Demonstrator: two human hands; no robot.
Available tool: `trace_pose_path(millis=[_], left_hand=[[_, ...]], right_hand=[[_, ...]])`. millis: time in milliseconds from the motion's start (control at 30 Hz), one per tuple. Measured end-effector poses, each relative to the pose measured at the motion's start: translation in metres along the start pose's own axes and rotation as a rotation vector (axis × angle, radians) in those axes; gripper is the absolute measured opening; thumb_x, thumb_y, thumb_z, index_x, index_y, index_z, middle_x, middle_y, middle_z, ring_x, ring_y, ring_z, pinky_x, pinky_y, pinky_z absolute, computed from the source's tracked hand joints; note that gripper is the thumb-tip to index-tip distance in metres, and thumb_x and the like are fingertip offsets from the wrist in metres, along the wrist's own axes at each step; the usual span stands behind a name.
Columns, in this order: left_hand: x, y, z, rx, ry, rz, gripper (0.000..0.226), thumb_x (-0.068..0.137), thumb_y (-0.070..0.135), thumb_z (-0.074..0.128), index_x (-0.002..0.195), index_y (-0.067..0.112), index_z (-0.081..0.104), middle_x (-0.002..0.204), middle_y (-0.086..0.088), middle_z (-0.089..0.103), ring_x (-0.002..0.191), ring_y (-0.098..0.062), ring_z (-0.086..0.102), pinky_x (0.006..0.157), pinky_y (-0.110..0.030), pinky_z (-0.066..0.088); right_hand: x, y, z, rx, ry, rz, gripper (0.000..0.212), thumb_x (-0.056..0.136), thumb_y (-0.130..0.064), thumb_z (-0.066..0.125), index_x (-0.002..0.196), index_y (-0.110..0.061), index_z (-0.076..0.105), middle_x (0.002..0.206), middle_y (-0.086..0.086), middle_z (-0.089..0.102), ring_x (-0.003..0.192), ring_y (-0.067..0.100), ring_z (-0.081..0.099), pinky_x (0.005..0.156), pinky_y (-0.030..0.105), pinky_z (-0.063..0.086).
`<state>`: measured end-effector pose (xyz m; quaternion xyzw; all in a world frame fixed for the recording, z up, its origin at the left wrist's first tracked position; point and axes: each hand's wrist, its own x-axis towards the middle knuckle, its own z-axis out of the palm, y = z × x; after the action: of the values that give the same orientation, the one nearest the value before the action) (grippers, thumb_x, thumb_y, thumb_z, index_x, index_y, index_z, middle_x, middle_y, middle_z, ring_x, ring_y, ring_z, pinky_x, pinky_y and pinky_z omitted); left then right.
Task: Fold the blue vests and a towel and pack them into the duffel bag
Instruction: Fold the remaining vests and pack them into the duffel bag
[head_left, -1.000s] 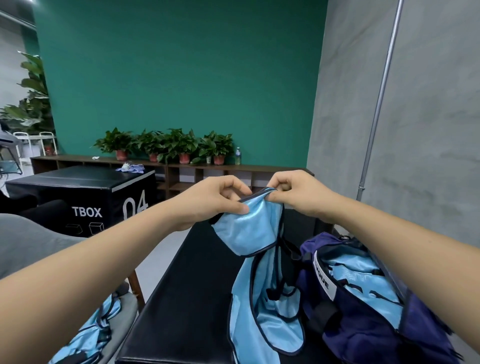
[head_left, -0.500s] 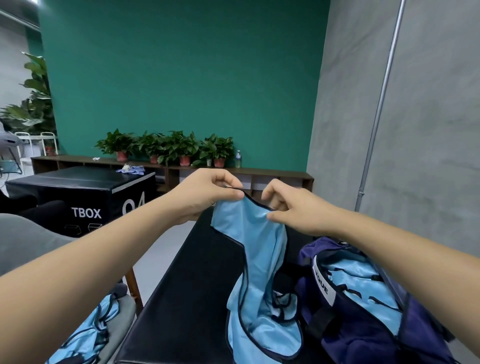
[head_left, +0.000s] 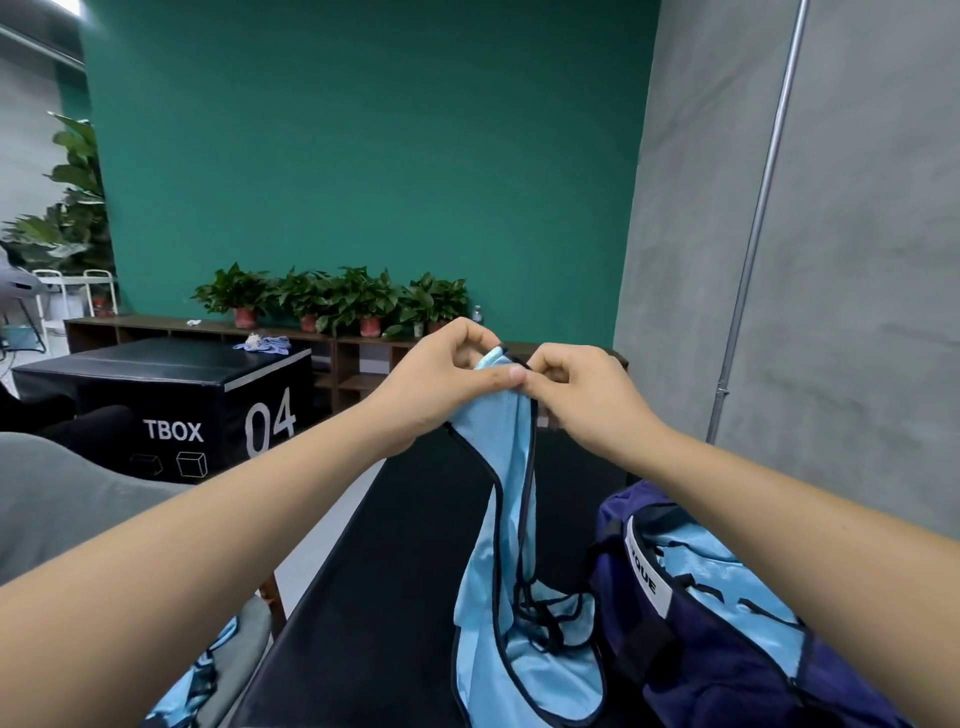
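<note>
A light blue vest (head_left: 506, 525) with dark trim hangs from both hands over the black bench (head_left: 395, 545). My left hand (head_left: 441, 384) pinches its top edge between thumb and fingers. My right hand (head_left: 582, 395) pinches the same top edge right beside it, the two hands touching. The vest's lower part lies crumpled on the bench. To the right stands the open navy duffel bag (head_left: 691, 670) with folded blue vests (head_left: 727, 582) inside. No towel is in view.
More blue vests (head_left: 192, 686) lie on a grey chair (head_left: 67, 499) at lower left. A black box (head_left: 171, 405) marked TBOX 04 stands beyond it. A low wooden shelf (head_left: 358, 358) with potted plants runs along the green wall. A grey wall with a metal pipe (head_left: 753, 249) is to the right.
My hands have come together, bringing the two held parts of the vest's top edge against each other, so the vest now hangs narrower and folded lengthwise.
</note>
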<state>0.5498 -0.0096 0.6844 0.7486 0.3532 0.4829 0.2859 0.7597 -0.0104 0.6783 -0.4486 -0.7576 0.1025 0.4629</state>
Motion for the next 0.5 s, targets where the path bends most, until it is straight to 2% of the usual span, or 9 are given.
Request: trace_pose_path(millis=[100,167,233,267,300,333,367,433,500], left_hand=[[-0.006,-0.005,-0.003,-0.008,-0.045,-0.075,0.035,0.089,0.03,0.088,0.114,0.021,0.065,0.098,-0.012,0.076,0.08,-0.014,0.071,0.068,-0.029,0.053],[-0.007,-0.009,-0.005,-0.017,-0.022,-0.098,0.03,0.092,0.026,0.086,0.111,0.016,0.065,0.094,-0.011,0.077,0.075,-0.013,0.07,0.058,-0.023,0.049],[-0.007,-0.011,-0.006,-0.028,0.018,-0.093,0.024,0.094,0.027,0.084,0.105,0.011,0.069,0.096,-0.015,0.078,0.073,-0.019,0.069,0.053,-0.025,0.051],[-0.006,-0.012,-0.007,-0.03,0.03,-0.083,0.022,0.094,0.028,0.083,0.102,0.011,0.072,0.096,-0.016,0.079,0.076,-0.025,0.071,0.057,-0.032,0.057],[-0.004,-0.012,-0.007,-0.024,0.037,-0.07,0.02,0.095,0.029,0.083,0.1,0.012,0.074,0.096,-0.014,0.08,0.083,-0.03,0.074,0.07,-0.043,0.062],[-0.003,-0.012,-0.006,-0.017,0.04,-0.061,0.019,0.095,0.03,0.082,0.098,0.012,0.076,0.096,-0.011,0.081,0.088,-0.029,0.075,0.085,-0.049,0.061],[-0.002,-0.011,-0.005,-0.018,0.04,-0.055,0.019,0.095,0.031,0.082,0.097,0.013,0.077,0.095,-0.009,0.081,0.089,-0.026,0.075,0.093,-0.052,0.059],[0.0,-0.008,-0.003,-0.015,0.039,-0.038,0.019,0.095,0.031,0.082,0.096,0.013,0.077,0.095,-0.009,0.081,0.09,-0.025,0.075,0.097,-0.052,0.058],[0.0,-0.004,-0.001,-0.013,0.029,-0.018,0.018,0.096,0.03,0.081,0.097,0.013,0.077,0.095,-0.008,0.081,0.092,-0.026,0.076,0.097,-0.048,0.058]], right_hand=[[0.003,0.007,-0.011,0.018,0.04,0.053,0.034,0.092,-0.054,0.069,0.077,-0.023,0.067,0.071,0.003,0.07,0.073,0.034,0.068,0.077,0.059,0.063],[0.003,0.009,-0.017,-0.01,0.068,0.051,0.031,0.093,-0.048,0.074,0.074,-0.024,0.067,0.067,-0.004,0.067,0.066,0.023,0.06,0.079,0.053,0.062],[0.003,0.01,-0.019,0.004,0.065,0.048,0.03,0.093,-0.043,0.076,0.074,-0.023,0.067,0.067,-0.008,0.064,0.066,0.014,0.056,0.077,0.046,0.059],[0.002,0.01,-0.019,0.043,0.042,0.063,0.029,0.094,-0.041,0.077,0.075,-0.021,0.068,0.069,-0.007,0.064,0.068,0.013,0.055,0.076,0.043,0.056],[0.002,0.009,-0.018,0.108,0.01,0.086,0.028,0.095,-0.037,0.076,0.076,-0.019,0.068,0.073,-0.005,0.065,0.072,0.012,0.055,0.077,0.041,0.052],[0.001,0.007,-0.017,0.194,-0.027,0.12,0.026,0.097,-0.034,0.076,0.077,-0.019,0.069,0.079,-0.004,0.066,0.077,0.012,0.056,0.081,0.04,0.05],[0.001,0.005,-0.017,0.287,-0.071,0.16,0.024,0.098,-0.031,0.075,0.076,-0.021,0.07,0.085,-0.003,0.068,0.084,0.013,0.059,0.087,0.038,0.048],[0.0,0.003,-0.015,0.469,-0.171,0.235,0.022,0.099,-0.028,0.074,0.077,-0.026,0.072,0.097,-0.003,0.073,0.1,0.015,0.065,0.095,0.039,0.048],[-0.004,0.002,-0.013,0.63,-0.263,0.295,0.012,0.098,-0.027,0.074,0.087,-0.028,0.072,0.109,0.002,0.076,0.112,0.022,0.068,0.104,0.042,0.05]])
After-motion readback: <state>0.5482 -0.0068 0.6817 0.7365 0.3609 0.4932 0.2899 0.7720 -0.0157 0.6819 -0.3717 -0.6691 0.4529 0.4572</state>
